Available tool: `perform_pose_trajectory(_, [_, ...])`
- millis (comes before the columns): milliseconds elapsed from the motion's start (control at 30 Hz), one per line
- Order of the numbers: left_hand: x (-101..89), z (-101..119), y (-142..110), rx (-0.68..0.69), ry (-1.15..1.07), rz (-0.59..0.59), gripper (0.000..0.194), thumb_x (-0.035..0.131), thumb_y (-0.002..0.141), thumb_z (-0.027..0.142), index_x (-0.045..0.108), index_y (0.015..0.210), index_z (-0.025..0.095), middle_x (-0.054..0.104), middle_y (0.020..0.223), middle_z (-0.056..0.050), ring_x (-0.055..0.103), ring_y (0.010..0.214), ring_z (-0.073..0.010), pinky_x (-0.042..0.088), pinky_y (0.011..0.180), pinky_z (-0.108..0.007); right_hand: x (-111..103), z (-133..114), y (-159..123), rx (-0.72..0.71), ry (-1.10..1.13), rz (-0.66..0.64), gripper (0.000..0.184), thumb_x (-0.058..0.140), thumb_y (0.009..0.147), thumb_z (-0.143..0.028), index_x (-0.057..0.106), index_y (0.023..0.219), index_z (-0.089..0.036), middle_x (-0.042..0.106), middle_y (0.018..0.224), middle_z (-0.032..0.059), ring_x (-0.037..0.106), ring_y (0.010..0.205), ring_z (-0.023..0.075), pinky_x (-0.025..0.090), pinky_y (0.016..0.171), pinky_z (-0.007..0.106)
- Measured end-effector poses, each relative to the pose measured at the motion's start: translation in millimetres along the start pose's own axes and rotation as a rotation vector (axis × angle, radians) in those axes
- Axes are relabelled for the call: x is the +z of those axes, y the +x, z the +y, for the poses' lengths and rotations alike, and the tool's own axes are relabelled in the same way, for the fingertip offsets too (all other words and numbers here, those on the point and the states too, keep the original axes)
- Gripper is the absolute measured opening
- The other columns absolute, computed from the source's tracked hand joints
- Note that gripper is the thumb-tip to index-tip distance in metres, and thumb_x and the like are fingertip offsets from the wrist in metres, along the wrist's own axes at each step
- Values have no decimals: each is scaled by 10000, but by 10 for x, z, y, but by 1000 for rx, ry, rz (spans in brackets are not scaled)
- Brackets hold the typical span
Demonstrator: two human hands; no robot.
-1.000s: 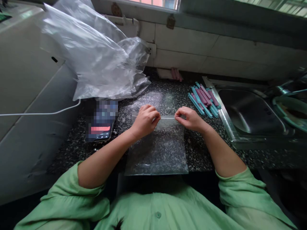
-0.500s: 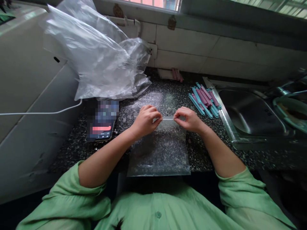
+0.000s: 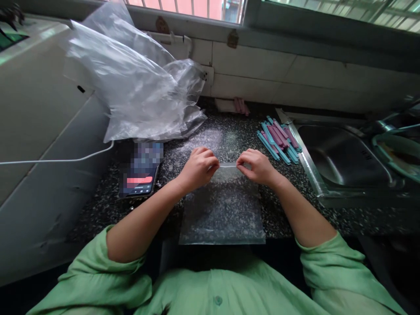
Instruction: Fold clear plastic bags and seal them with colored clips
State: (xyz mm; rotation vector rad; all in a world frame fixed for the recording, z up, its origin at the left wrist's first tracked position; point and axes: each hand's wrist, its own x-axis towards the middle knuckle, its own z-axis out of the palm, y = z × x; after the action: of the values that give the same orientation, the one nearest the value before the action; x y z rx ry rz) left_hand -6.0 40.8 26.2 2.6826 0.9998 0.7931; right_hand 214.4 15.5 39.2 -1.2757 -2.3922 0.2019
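Note:
A clear plastic bag (image 3: 225, 214) lies flat on the speckled dark counter, its lower edge reaching past the counter's front. My left hand (image 3: 199, 168) pinches the bag's far edge between thumb and fingers. A short way to the right, my right hand (image 3: 256, 167) pinches the same edge. Between the two pinches a narrow whitish strip of the edge runs nearly straight. Beyond my right hand lies a pile of blue and purple sealing clips (image 3: 278, 138). The fingertips hide the exact parts of the edge that they grip.
A large bundle of clear plastic bags (image 3: 141, 92) stands at the back left. Below it lies a phone (image 3: 139, 170), near a white cable (image 3: 59, 161). A metal sink (image 3: 310, 175) is set in on the right. Several purple clips (image 3: 241, 106) lie by the wall.
The lower part of the bag has shifted slightly to the right. Both hands keep their pinch on its far edge, and the camera view has tilted up a little.

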Motion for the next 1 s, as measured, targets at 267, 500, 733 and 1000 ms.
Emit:
perform_pose_trajectory(267, [-91, -145, -5, -124, -18, 11, 127, 567, 778, 270, 623, 705, 182, 638, 727, -40, 519, 758, -191, 411, 762, -356, -37, 85, -20, 0, -13, 26, 102, 515, 793, -200, 568, 706, -190, 621, 712, 51, 505, 724, 182, 356, 688, 312])
perform_pose_trajectory(500, [-148, -152, 12, -120, -102, 39, 121, 550, 780, 223, 612, 686, 179, 630, 705, -33, 515, 754, -178, 421, 735, -333, -37, 97, -25, 49, 89, 9, 125, 564, 792, -252, 602, 695, -184, 644, 718, 40, 542, 717, 172, 385, 713, 314])
perform_pose_trajectory(733, [-169, -101, 8, -260, -312, 132, 83, 601, 748, 254, 609, 770, 175, 644, 751, -22, 562, 736, -150, 452, 707, -303, -21, 102, -26, 41, 142, 71, 120, 562, 792, -198, 599, 679, -175, 628, 695, 43, 529, 706, 165, 399, 692, 303])
perform_pose_trajectory(1000, [-174, -129, 28, -434, -658, 184, 174, 616, 704, 327, 603, 679, 155, 649, 659, -20, 575, 630, -130, 454, 625, -260, -31, 102, -30, 20, 189, 106, 120, 563, 788, -197, 596, 674, -184, 627, 685, 31, 534, 692, 156, 411, 682, 300])
